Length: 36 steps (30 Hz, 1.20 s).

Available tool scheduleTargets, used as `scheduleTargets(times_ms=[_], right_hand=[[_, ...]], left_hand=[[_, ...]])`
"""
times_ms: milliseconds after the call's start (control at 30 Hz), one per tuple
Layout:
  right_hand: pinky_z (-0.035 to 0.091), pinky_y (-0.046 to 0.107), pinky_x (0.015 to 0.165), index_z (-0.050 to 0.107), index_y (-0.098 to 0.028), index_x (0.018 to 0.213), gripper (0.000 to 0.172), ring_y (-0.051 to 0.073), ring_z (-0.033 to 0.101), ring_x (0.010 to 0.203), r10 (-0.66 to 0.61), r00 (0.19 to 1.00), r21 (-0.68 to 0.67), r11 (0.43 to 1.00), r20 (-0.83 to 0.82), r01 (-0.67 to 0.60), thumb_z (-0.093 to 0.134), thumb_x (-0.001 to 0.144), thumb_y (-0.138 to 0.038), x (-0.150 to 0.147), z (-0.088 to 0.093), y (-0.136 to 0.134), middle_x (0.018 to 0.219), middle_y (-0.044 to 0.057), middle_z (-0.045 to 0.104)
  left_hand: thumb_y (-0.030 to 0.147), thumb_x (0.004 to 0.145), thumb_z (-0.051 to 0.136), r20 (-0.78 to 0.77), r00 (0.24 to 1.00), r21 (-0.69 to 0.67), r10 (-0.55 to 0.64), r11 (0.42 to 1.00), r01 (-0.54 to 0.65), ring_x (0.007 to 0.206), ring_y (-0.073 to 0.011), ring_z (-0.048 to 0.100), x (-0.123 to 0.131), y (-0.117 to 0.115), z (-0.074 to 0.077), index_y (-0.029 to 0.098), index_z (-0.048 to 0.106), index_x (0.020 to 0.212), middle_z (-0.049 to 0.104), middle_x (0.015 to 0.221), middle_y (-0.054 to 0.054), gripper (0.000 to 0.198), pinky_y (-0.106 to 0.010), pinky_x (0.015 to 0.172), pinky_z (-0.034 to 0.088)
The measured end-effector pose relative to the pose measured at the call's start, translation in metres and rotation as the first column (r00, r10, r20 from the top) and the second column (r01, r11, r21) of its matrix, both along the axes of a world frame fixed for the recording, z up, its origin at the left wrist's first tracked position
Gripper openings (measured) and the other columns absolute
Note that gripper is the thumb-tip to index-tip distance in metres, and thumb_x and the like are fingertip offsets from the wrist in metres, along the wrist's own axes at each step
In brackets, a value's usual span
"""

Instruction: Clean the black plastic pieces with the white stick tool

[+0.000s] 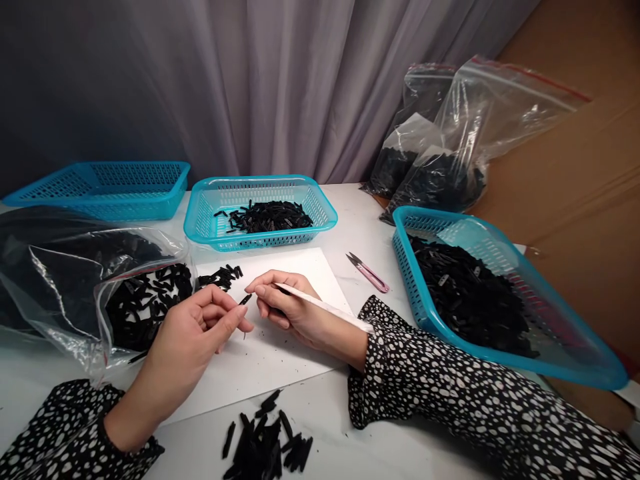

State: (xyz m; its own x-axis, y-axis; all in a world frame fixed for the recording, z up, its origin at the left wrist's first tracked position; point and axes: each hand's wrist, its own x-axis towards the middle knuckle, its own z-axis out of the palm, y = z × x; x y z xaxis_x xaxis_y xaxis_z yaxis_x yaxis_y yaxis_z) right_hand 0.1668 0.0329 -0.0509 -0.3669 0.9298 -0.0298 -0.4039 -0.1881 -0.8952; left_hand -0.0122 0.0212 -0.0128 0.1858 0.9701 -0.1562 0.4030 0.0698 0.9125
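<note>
My left hand (193,333) pinches a small, narrow black piece (245,299) between thumb and fingertips. The piece has light specks on its face and is tilted up to the right. My right hand (295,308) has its thumb and index fingertip closed at the upper end of this piece. A slender white stick-like tool (325,307) is tucked in the same hand, running back over the wrist to the patterned sleeve; its exact kind is unclear. Beneath both hands lies a white sheet (280,360) dotted with tiny black scraps.
Loose black pieces (260,443) are heaped at the front; others spill from a clear bag (65,273) at left. Blue baskets (260,243) (430,320) hold more pieces, and another basket (170,207) stands back left. Pink thread snips (370,273) lie right; zip bags (465,147) stand behind.
</note>
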Motion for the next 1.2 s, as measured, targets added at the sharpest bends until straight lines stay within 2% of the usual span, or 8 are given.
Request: scheduleTargets(times_ms=[100, 267, 467, 867, 1200], right_hand=[[0.023, 0.021, 0.040, 0.068, -0.016, 0.094, 0.025, 0.006, 0.037, 0.044, -0.020, 0.998, 0.040, 0.999, 0.065, 0.017, 0.071, 0.086, -0.040, 0.0008, -0.0001, -0.0014, 0.062, -0.005, 0.057], [0.028, 0.023, 0.044, 0.064, -0.016, 0.082, 0.021, 0.008, 0.040, 0.048, -0.099, 0.975, 0.149, 0.986, 0.199, 0.070, 0.070, 0.084, -0.037, -0.0017, -0.0023, -0.0041, 0.061, -0.003, 0.057], [0.035, 0.025, 0.053, 0.064, -0.016, 0.078, 0.010, 0.009, 0.043, 0.056, -0.234, 0.935, 0.290, 0.945, 0.268, 0.154, 0.066, 0.081, -0.025, -0.0060, -0.0085, -0.0041, 0.064, -0.004, 0.054], [0.036, 0.025, 0.053, 0.065, -0.018, 0.080, 0.014, 0.010, 0.043, 0.054, -0.187, 0.943, 0.256, 0.960, 0.276, 0.116, 0.065, 0.086, -0.030, -0.0035, -0.0016, -0.0067, 0.061, -0.005, 0.052], [0.042, 0.026, 0.060, 0.062, -0.018, 0.072, 0.007, 0.012, 0.052, 0.063, -0.249, 0.910, 0.385, 0.916, 0.331, 0.110, 0.063, 0.079, -0.021, -0.0022, -0.0036, -0.0031, 0.069, -0.001, 0.061]], left_hand=[[0.046, 0.082, 0.069, -0.027, 1.000, 0.024, 0.002, 1.000, -0.001, 0.051, -0.0118, 0.048, 0.0001, -0.0003, 0.0003, 0.022, 0.058, 0.075, 0.076, 0.070, -0.002, 0.027, -0.024, 0.049, 0.036], [0.044, 0.079, 0.071, -0.029, 1.000, 0.096, 0.011, 0.995, -0.008, 0.063, -0.0169, 0.064, 0.0013, -0.0011, -0.0001, 0.023, 0.059, 0.073, 0.074, 0.067, -0.002, 0.025, -0.026, 0.059, 0.046], [0.044, 0.079, 0.071, -0.017, 0.999, 0.125, 0.043, 0.991, -0.041, 0.062, -0.0171, 0.066, 0.0012, -0.0016, -0.0013, 0.023, 0.059, 0.074, 0.075, 0.067, -0.002, 0.024, -0.026, 0.058, 0.047], [0.043, 0.078, 0.071, -0.032, 0.998, 0.162, 0.062, 0.985, -0.056, 0.060, -0.0160, 0.064, 0.0005, 0.0002, -0.0016, 0.023, 0.058, 0.074, 0.074, 0.065, -0.001, 0.024, -0.024, 0.055, 0.045], [0.041, 0.076, 0.070, -0.069, 0.996, 0.163, 0.064, 0.985, -0.052, 0.062, -0.0170, 0.066, 0.0000, -0.0010, 0.0000, 0.023, 0.058, 0.073, 0.072, 0.064, -0.001, 0.022, -0.025, 0.058, 0.049]])
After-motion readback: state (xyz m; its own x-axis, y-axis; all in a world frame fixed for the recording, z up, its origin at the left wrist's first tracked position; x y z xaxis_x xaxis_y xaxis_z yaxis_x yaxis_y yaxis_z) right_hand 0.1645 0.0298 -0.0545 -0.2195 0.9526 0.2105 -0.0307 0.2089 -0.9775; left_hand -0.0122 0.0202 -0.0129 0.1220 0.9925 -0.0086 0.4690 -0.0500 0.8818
